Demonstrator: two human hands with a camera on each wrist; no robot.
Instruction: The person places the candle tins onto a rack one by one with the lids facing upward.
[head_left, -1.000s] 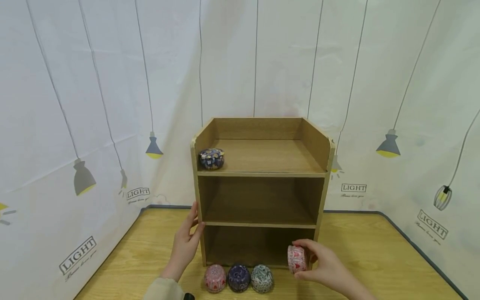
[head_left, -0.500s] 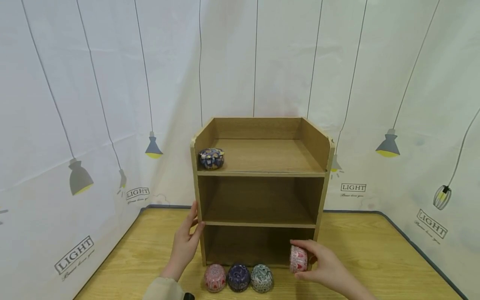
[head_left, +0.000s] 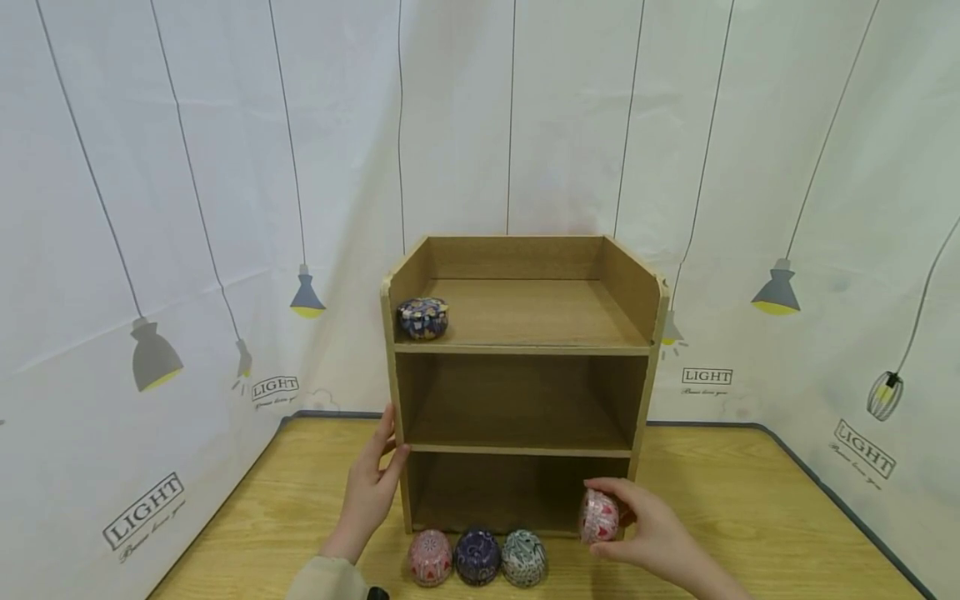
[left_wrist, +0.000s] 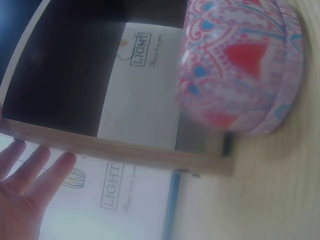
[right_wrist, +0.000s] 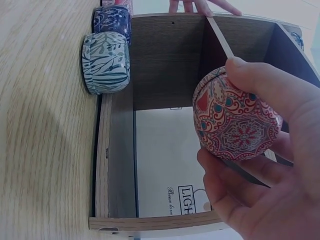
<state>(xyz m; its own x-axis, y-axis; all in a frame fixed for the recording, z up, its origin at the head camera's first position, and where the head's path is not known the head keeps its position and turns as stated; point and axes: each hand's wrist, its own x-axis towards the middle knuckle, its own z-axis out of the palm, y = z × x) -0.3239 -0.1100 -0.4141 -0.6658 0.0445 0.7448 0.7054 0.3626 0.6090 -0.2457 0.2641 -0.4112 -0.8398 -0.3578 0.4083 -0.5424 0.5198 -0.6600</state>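
From my head, I see my right hand [head_left: 651,528] pinching a pink heart tin [head_left: 600,517] between my thumb and fingers. The tin is tipped on its side, in front of the bottom space of the wooden shelf [head_left: 521,350]. Left of my grip, three little tins sit in a row on the table [head_left: 712,508]. The green and white tin [head_left: 524,557] is nearest to my grip, then comes the dark swirly tin [head_left: 477,556], then the other pink tin [head_left: 431,557]. Higher up and left of my grip, well apart from it, a dark speckled tin [head_left: 423,318] sits on the top board. Across from that grip, my left hand [head_left: 369,483] touches the shelf's left side, and it does not hold a tin. From my left wrist, my fingers look straight, with their tips against the wood. The other pink tin looks big and blurry there, apart from my fingers. From my right wrist, my thumb is on one side of the heart tin and my fingers are on the other. A round flower pattern shows on the tin's end. Past my grip, through the shelf, I see the white wall [right_wrist: 162,150].
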